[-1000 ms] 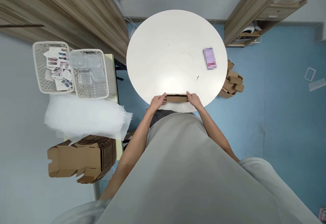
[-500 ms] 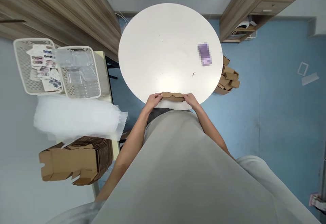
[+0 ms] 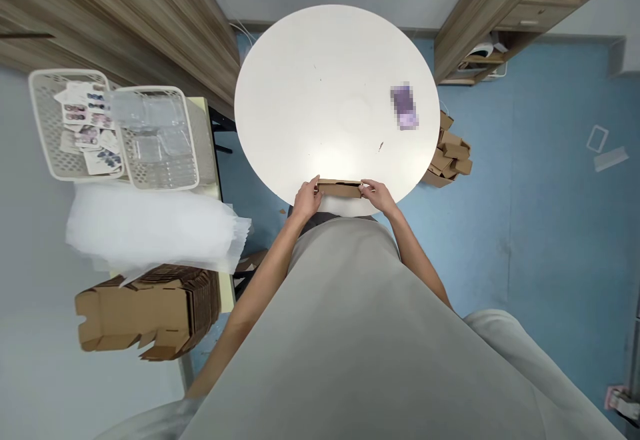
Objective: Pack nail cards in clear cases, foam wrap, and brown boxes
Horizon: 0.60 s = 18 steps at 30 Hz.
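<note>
A small brown cardboard box (image 3: 340,190) is held at the near edge of the round white table (image 3: 300,107). My left hand (image 3: 307,199) grips its left end, thumb on the near side and fingers at the back corner. At the right end, my right hand (image 3: 377,195) pinches the box's corner. A dark gap shows along the top edge, toward the right. What lies inside the box is hidden.
A blurred purple object (image 3: 404,105) lies on the table's right side. To the left are a basket of printed cards (image 3: 37,127), a basket of clear plastic cases (image 3: 193,153), white sheets (image 3: 155,227) and flat cardboard blanks (image 3: 140,313). Folded boxes (image 3: 447,153) pile up right of the table.
The box has tipped, so its front side faces me more and a gap shows on top. My left hand has turned, its fingers now pointing up at the corner.
</note>
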### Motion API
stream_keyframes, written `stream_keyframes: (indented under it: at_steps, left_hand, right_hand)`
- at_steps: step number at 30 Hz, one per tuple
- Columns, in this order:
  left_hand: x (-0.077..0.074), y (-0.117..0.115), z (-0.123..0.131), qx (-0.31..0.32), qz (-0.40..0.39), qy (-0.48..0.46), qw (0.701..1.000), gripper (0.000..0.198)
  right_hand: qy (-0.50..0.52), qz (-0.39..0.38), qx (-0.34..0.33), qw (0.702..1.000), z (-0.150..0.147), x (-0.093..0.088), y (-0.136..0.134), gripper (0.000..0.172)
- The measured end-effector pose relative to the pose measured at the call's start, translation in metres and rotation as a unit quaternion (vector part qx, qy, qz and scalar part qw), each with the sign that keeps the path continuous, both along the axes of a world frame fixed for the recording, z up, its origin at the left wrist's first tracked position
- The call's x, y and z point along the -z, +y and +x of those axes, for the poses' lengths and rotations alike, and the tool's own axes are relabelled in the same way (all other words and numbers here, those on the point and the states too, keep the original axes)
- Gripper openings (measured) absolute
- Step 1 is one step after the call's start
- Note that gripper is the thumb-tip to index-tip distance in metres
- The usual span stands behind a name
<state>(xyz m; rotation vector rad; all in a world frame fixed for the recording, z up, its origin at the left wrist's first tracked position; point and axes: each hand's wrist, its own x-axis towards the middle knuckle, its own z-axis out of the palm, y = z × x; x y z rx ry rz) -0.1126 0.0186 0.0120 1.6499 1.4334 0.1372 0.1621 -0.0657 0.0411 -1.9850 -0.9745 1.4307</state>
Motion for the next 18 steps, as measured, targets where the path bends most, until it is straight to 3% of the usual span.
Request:
stream_keyframes:
  at_steps: [9, 18]
  left_hand:
    - [-0.005, -0.007, 0.009, 0.021, 0.019, 0.017, 0.999, 0.056]
    - [-0.002, -0.001, 0.007, 0.002, 0.016, -0.020, 1.000, 0.051]
  right_hand:
    - [0.014, -0.031, -0.018, 0.999, 0.002, -0.004, -0.010, 0.044]
    - [0.057, -0.004, 0.024, 0.998, -0.009, -0.012, -0.021, 0.036]
